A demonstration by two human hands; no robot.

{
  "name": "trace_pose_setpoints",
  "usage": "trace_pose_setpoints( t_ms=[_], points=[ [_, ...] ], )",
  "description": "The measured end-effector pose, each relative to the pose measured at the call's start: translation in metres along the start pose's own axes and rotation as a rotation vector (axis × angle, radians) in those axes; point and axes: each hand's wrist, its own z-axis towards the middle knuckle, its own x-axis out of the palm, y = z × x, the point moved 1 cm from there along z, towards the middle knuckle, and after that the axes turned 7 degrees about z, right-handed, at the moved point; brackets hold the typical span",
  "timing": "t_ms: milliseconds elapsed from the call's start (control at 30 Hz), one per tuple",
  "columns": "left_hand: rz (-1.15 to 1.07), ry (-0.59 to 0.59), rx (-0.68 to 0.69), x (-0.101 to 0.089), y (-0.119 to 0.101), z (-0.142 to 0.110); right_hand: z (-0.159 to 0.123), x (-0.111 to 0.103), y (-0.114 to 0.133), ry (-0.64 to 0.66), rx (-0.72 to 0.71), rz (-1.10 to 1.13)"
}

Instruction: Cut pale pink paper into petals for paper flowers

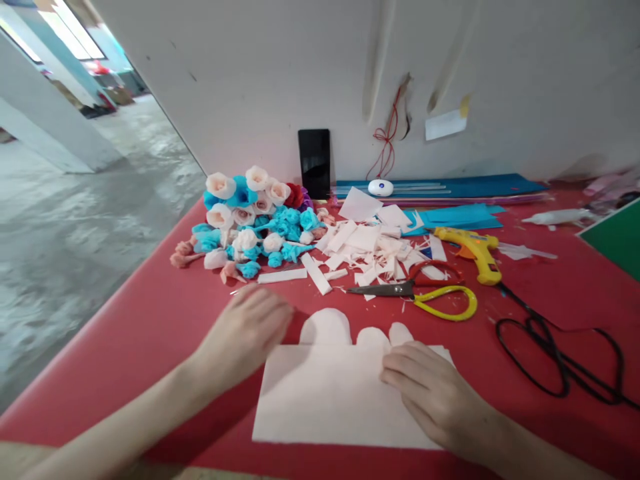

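A pale pink sheet of crepe paper (330, 393) with rounded scallops cut along its far edge lies flat on the red table (150, 320). My right hand (433, 393) rests flat on the sheet's right side, fingers stretched out and pointing left. My left hand (245, 333) hovers at the sheet's upper left corner, its fingers loosely curled and blurred by motion; whether it holds anything is unclear. Just beyond the sheet lie scissors (420, 293) with one red and one yellow handle.
A heap of pink, white and blue paper flowers (250, 217) sits at the back left, beside paper scraps (370, 250). A yellow glue gun (475, 253) with its black cord (560, 353) lies right. A black phone (314, 163) leans on the wall. Blue paper sheets (450, 200) lie behind.
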Motion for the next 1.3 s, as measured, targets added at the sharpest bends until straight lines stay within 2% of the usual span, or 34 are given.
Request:
trace_pose_setpoints(
  t_ms=[67,133,200,267,533,767,900,1100,1200,1300],
  points=[
    [0.238,0.063,-0.073,0.0,0.02,-0.008,0.001,0.0,0.0,-0.013,-0.009,0.0],
    [0.398,0.148,-0.112,0.0,0.031,-0.015,0.001,0.0,0.0,-0.007,-0.009,0.007],
    [0.475,0.262,-0.143,-0.002,0.034,-0.019,0.001,-0.001,0.001,0.012,-0.006,0.015],
    [0.511,0.318,-0.156,-0.004,0.032,-0.02,0.001,-0.001,0.001,0.028,0.008,0.018],
    [0.523,0.423,-0.17,-0.005,0.031,-0.023,0.002,0.0,0.002,0.041,0.0,0.007],
    [0.519,0.414,-0.121,-0.005,0.032,-0.021,0.001,0.0,0.002,0.037,-0.019,-0.018],
    [0.488,0.448,-0.108,-0.007,0.034,-0.021,0.002,0.0,0.001,0.031,-0.007,-0.028],
    [0.48,0.525,-0.062,-0.025,0.027,-0.024,0.003,0.0,0.001,0.03,0.002,-0.019],
    [0.489,0.554,-0.114,-0.033,0.025,-0.025,0.003,0.0,0.002,0.026,0.007,-0.029],
    [0.45,0.535,-0.156,-0.034,0.026,-0.024,0.003,0.0,0.002,0.018,-0.001,-0.043]
  ],
)
